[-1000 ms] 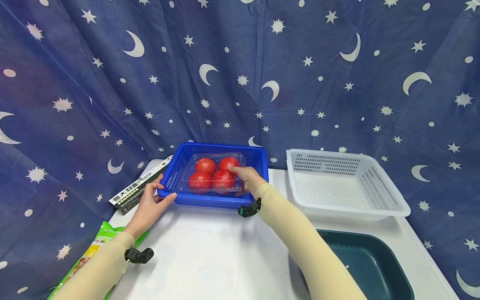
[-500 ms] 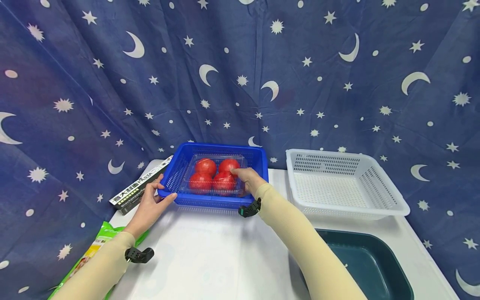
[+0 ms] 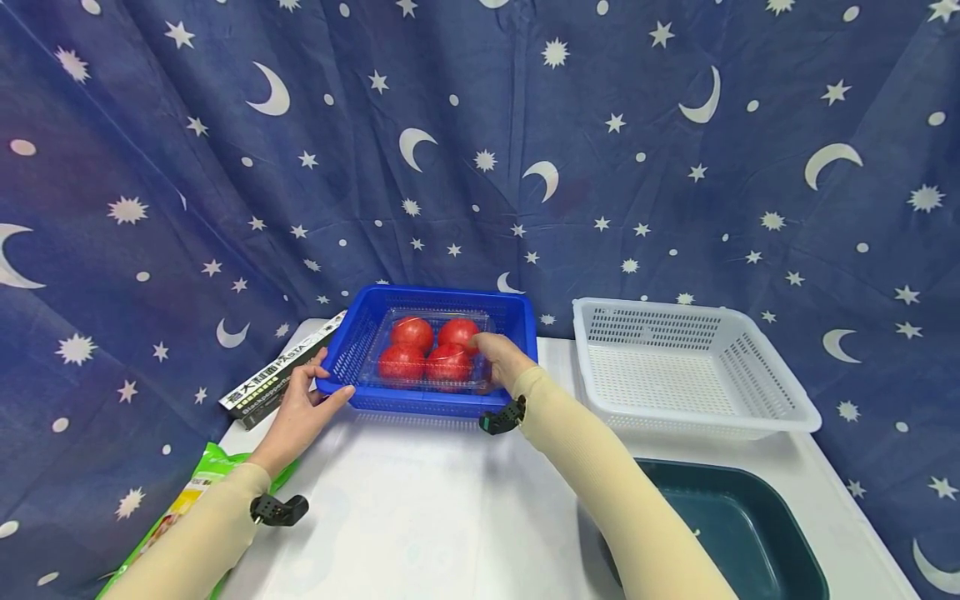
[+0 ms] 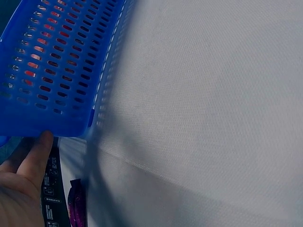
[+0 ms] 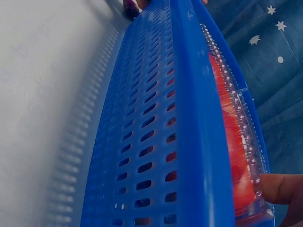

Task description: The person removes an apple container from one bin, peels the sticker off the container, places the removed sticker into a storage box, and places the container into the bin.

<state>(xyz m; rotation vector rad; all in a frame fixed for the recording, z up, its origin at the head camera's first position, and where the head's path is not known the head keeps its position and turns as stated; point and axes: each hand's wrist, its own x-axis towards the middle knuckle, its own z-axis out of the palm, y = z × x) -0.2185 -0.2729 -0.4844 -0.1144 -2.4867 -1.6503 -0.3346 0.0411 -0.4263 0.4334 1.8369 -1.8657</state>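
A blue plastic basket (image 3: pixel 442 404) stands against the curtain, with a clear plastic box (image 3: pixel 378 354) inside. Several red tomatoes (image 3: pixel 412 333) fill the box. My right hand (image 3: pixel 504 358) holds the box by its right end; the thumb (image 5: pixel 279 188) lies on the lid and the other fingers are hidden. At the basket's front left corner, my left hand (image 3: pixel 300 410) grips the rim between thumb and fingers. In the left wrist view a fingertip (image 4: pixel 46 139) touches the basket's blue wall.
A black and white pasta box (image 3: pixel 281 375) lies left of the basket, and a green food bag (image 3: pixel 202 483) is by my left forearm. To the right stand a white basket (image 3: pixel 693 425) and, nearer, a dark green tub (image 3: pixel 750 517), partly covered by my right arm.
The box of tomatoes has shifted slightly to the right inside the basket, and my right thumb has drawn back a little toward the right. My left hand and the basket look unchanged.
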